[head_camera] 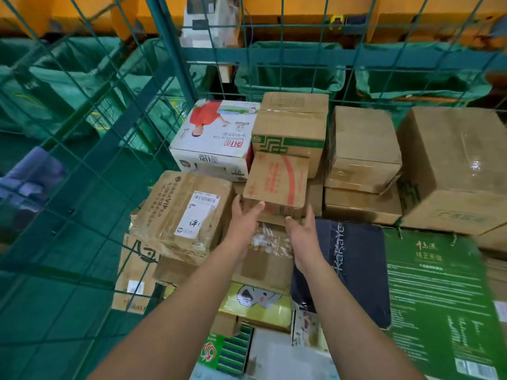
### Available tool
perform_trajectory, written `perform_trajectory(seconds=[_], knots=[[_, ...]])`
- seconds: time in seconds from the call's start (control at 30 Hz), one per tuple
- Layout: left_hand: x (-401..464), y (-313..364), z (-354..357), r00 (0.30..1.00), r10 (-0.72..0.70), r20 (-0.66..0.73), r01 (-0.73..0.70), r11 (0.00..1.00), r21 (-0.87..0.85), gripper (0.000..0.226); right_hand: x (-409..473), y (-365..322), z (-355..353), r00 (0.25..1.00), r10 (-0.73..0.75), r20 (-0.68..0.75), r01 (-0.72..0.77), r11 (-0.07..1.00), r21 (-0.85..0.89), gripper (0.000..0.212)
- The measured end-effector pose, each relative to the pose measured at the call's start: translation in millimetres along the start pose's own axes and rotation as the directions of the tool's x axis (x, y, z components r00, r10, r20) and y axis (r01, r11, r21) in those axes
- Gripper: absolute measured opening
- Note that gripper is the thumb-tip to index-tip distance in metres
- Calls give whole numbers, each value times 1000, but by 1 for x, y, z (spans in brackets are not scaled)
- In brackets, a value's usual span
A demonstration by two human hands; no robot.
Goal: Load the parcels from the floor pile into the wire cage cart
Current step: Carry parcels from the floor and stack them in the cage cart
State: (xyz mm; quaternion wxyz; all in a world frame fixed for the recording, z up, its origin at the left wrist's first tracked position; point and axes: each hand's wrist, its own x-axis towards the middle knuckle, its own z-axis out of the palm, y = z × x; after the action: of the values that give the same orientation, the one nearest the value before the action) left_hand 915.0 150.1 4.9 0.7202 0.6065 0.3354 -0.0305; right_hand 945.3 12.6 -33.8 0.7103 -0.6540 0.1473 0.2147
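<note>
The wire cage cart (90, 111) is teal-green mesh. The small brown cardboard box (275, 182) bears red printed text and a red curved stripe. The white carton (216, 138) shows a figure in red and red characters. The brown carton behind (290, 133) has a green key-pattern band. The flat dark navy box (354, 270) carries pale lettering; the flat green box (436, 303) has white text.

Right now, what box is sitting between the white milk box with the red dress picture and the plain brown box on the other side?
In the head view, a brown box with a green pattern sits between the white milk box and the plain brown box.
</note>
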Motion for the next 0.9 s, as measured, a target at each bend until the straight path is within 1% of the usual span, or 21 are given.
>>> perform_trajectory(seconds=[0.23,0.33,0.47,0.53,0.6,0.7,0.73,0.83,0.87,0.9], knots=[[-32,-31,-13,1000,5,16,-5,999,47,78,-41,19,-5,1000,29,-8,-29,999,39,76],[-54,-51,-22,999,-53,14,52,998,45,76,-65,27,-7,998,51,-40,-51,999,-3,74],[-89,-72,-38,994,-85,69,85,996,2,72,-108,46,-10,997,69,-43,-72,995,-68,71],[-109,-78,-49,992,-89,89,88,996,11,70,-133,56,-12,995,83,-52,-87,994,-73,63],[-135,-87,-68,988,-99,115,98,995,21,62,-169,67,-10,994,83,-71,-87,995,-55,53],[-175,-106,-99,981,-138,139,143,989,-27,34,-221,98,-6,987,113,-118,-119,992,-43,45],[-191,-116,-111,977,-158,144,166,985,-40,30,-243,111,-5,982,122,-145,-130,991,-44,41],[-225,-155,-144,967,-189,170,199,979,-40,44,-299,149,-2,967,160,-200,-167,986,-21,38],[-238,-171,-155,959,-204,199,216,975,-44,43,-320,161,0,962,173,-210,-179,984,-13,37],[-251,-185,-165,947,-225,229,240,970,-42,38,-340,173,0,956,194,-222,-200,980,-6,35]])
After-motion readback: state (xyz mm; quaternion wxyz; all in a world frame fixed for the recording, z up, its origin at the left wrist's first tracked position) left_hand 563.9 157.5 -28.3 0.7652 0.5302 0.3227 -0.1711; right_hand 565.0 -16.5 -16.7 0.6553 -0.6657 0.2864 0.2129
